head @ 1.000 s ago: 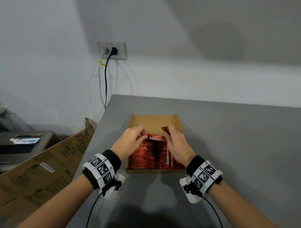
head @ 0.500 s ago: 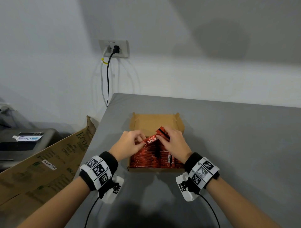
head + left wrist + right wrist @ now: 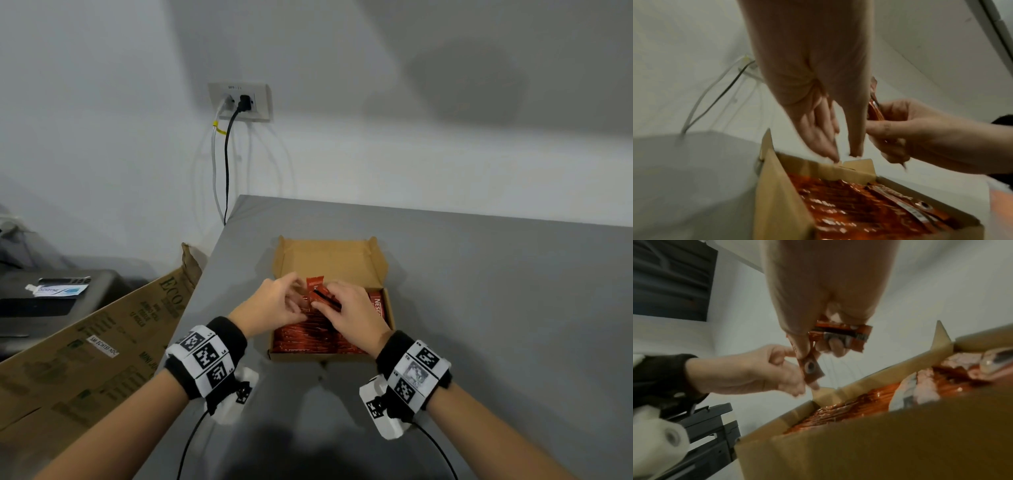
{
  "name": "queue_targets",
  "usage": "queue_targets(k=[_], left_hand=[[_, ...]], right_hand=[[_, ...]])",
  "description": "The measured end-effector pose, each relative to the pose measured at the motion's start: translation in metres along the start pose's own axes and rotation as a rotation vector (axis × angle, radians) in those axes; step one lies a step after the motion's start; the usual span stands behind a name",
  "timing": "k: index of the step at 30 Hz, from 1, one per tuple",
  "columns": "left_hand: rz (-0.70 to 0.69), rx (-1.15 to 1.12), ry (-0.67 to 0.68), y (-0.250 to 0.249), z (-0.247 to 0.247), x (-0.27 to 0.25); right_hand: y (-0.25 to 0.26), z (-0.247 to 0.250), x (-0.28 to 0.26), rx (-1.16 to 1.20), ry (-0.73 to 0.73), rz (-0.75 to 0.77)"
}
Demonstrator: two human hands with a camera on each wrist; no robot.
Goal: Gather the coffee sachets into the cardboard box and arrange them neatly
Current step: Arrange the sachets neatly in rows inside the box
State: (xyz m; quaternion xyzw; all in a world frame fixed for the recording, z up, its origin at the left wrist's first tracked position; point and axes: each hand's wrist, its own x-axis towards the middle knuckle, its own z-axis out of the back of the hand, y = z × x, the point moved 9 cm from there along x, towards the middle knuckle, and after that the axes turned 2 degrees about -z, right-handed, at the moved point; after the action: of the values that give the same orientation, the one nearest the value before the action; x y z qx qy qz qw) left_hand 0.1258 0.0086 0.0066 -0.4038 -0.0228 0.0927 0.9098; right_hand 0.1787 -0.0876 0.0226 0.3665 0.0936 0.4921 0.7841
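My right hand pinches a few sachets above the box on the tabletop; my left hand hovers beside them, fingers loose, other sachets packed inside

Head view: we look forward and down from above onto the grey surface, with the cardboard box at mid-distance. Left wrist view: close in, low at the box's left wall, facing right and far. Right wrist view: close, low at the near wall, facing left. All three views share the box and both hands.
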Motion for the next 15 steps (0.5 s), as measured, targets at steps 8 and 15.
queue_targets(k=[8,15], left_hand=[[0.004,0.019,-0.043,0.005,0.016,-0.014],[-0.045,-0.032,-0.055,-0.002,0.021,-0.032]], right_hand=[[-0.001,-0.036,-0.012,-0.328,0.42,-0.061],[0.013,-0.035,-0.008,-0.293,0.466,-0.043]])
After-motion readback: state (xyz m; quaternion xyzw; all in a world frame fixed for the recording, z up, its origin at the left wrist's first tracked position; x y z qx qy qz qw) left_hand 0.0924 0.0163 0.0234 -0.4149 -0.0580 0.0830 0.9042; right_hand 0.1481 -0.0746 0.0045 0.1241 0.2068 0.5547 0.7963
